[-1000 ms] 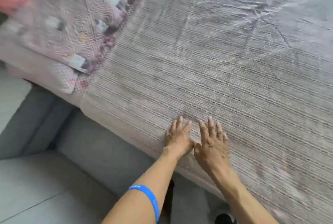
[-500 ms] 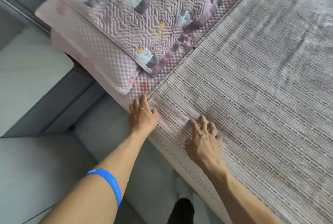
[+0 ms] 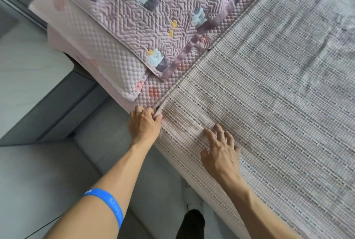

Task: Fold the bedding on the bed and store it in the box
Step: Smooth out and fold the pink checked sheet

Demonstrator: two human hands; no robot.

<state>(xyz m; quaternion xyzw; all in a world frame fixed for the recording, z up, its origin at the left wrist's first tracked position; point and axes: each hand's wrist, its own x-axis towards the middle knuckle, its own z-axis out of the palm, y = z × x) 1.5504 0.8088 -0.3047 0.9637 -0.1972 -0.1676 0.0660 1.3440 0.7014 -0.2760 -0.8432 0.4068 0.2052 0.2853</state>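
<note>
A checked, striped beige blanket lies spread flat over the bed and fills the right of the head view. My left hand pinches the blanket's near corner at the bed's edge, thumb and fingers curled on the fabric. My right hand rests on the blanket a little to the right, fingers spread and lightly bent, fingertips touching the cloth. A small fold rises between the two hands. No box is in view.
A purple quilted cover with animal patches lies on a pink dotted pillow at the bed's head, upper left. A grey bed frame and pale floor lie to the left. A dark shoe shows below.
My left hand slid left along the bed edge to the blanket's corner and took hold of it. My right hand followed left. The view shifted toward the pillow.
</note>
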